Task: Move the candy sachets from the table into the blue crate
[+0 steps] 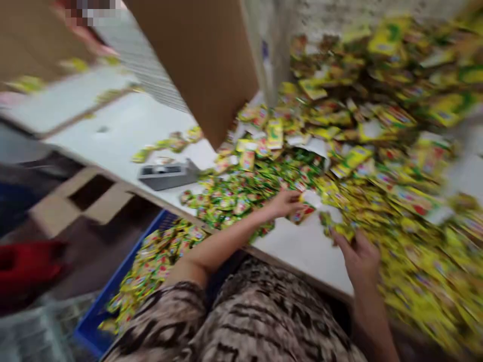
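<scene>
My left hand (284, 203) is closed on a small printed packet (305, 213) with red, green and white on it, above the bare white tabletop (298, 246). My right hand (360, 254) pinches a few yellow-green packets (332, 223) at the edge of a heap of yellow packets (411, 271). The two hands are a short way apart, with white paper-like pieces between them. Beside my left hand spreads a pile of green and red packets (241, 193). Motion blur hides the fine print.
A grey metal device (168, 173) sits near the table's front edge. Below it stands a blue crate (124, 266) of packets. A brown cardboard sheet (199, 55) rises behind the pile. More packets (377, 75) are heaped at the back right. Another person's arm (88, 37) shows top left.
</scene>
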`<state>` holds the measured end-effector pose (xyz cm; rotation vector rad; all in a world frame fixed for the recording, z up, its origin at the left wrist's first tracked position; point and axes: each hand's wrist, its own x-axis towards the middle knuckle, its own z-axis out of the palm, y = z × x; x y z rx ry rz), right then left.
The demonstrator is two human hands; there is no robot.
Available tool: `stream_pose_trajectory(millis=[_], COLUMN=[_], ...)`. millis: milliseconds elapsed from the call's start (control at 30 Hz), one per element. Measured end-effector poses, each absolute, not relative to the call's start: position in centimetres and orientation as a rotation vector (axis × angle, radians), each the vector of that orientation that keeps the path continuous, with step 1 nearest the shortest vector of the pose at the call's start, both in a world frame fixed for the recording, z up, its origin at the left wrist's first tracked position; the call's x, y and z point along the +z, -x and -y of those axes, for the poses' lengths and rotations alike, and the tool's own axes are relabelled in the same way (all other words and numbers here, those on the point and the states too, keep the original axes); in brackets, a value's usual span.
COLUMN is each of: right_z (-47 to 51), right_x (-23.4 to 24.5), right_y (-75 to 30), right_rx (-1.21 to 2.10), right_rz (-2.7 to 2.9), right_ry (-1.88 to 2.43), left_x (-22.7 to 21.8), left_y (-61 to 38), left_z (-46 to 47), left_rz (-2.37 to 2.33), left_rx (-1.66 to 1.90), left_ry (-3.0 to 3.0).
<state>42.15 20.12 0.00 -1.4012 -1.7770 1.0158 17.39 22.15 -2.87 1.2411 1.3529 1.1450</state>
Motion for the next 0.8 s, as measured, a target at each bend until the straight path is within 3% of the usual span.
stream_pose_trajectory(millis=[200,567,800], right_z=[-23.9,-23.6,-24.1], right_x=[-0.8,0.5,1.5], right_y=[-40.3,-40.2,-40.1], right_rx=[1.015,1.048,1.212], right_rz=[2.063,2.839,2.878], right_ry=[1.069,0.936,0.783], left_x=[-6.1,-6.6,-6.1], left_y=[-22.1,-23.6,-23.8], left_z=[-16.0,-12.9,-12.5], left_rz=[-1.163,-1.100,-1.091], left_rx=[1.065,1.043,1.037], left_ry=[-0.915,-0.815,-0.794])
